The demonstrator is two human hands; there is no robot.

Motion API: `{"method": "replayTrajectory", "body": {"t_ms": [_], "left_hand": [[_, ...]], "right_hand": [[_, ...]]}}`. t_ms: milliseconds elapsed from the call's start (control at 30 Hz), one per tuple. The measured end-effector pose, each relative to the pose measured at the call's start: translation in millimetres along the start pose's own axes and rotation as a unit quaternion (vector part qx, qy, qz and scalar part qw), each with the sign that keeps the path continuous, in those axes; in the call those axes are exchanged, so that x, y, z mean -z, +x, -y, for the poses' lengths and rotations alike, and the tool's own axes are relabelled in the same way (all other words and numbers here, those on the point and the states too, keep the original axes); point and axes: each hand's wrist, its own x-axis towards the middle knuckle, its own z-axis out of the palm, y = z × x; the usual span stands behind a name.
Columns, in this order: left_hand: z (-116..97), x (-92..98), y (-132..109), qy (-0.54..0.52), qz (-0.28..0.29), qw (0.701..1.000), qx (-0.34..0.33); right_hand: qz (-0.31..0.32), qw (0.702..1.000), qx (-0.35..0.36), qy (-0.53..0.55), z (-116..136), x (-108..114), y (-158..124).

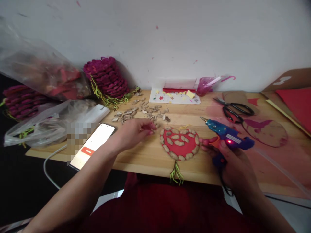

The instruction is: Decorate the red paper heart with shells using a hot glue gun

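Observation:
My right hand (233, 161) is wrapped round a blue hot glue gun (222, 129), fingers at its orange trigger; a red light glows on its side and the nozzle points left. Beside it lies a red heart (183, 149) edged with peanut shells, with several more shells in its middle and a yellow-green yarn tassel (176, 174) hanging below. My left hand (136, 132) is over the table between the heart and a scattered heap of peanut shells (131, 113). Its thumb and fingers are drawn together in a pinch; whatever is between them is too small to make out.
Black-handled scissors (234, 108) lie behind the glue gun. A lit phone (97, 142) lies under my left forearm. Purple strung bundles (107, 79) and plastic bags (41, 64) crowd the left. At the back are a paper with stars (175, 97) and a pink cup (203, 85).

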Motion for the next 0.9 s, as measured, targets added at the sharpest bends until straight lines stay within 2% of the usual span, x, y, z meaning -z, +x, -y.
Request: {"method": "replayTrajectory", "body": {"t_ms": [67,167,400,600,733,833,900], "left_hand": [[-11.1,-8.2,-12.2,-0.014,0.050,0.998,-0.028],[-17.6,-21.2,-23.8,0.006,0.061,0.997,-0.038],[-8.8,-34.6,-32.0,0.037,-0.016,0.997,-0.069],[-5.1,-19.5,-40.8,0.090,-0.124,0.987,-0.044],[-0.2,-12.7,-45.6,0.111,-0.130,0.983,-0.061],[1.5,-15.8,-48.0,0.085,-0.121,0.985,-0.092],[1.6,-18.8,-49.5,0.075,-0.120,0.986,-0.089]], "right_hand": [[0.008,1.000,0.005,0.001,-0.2,-0.4,-0.5],[0.016,1.000,0.017,-0.001,-1.3,0.3,-1.0],[0.031,0.999,0.030,0.006,-3.4,0.6,-1.4],[0.035,0.999,0.033,0.007,-3.8,1.1,-1.5],[0.034,0.999,0.034,0.011,-3.7,1.5,-2.1],[0.039,0.999,0.037,0.009,-4.0,1.1,-1.7],[0.037,0.998,0.039,0.012,-4.3,0.5,-1.1]]}}
